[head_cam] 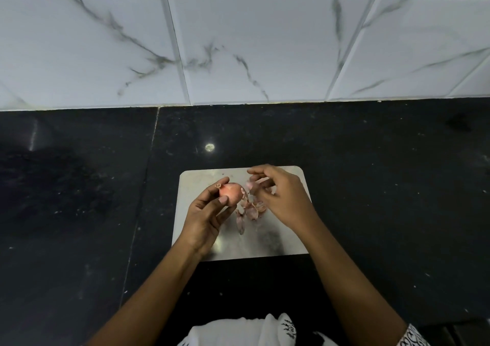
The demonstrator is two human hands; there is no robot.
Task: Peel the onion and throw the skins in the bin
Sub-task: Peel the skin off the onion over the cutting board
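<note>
A small pinkish onion [230,192] with a dry root tuft at its left end is gripped between the thumb and fingers of my left hand [209,214], just above a steel board [289,239]. My right hand [281,199] hovers at the onion's right side with curled fingers, pinching a strip of skin [245,195] that still hangs from the onion. Several loose onion skins [250,210] lie on the board under and between my hands. No bin is in view.
The steel board lies on a black stone counter [79,213]. A white marble-tile wall [238,40] rises behind the counter. A white patterned garment [252,329] shows at the bottom edge.
</note>
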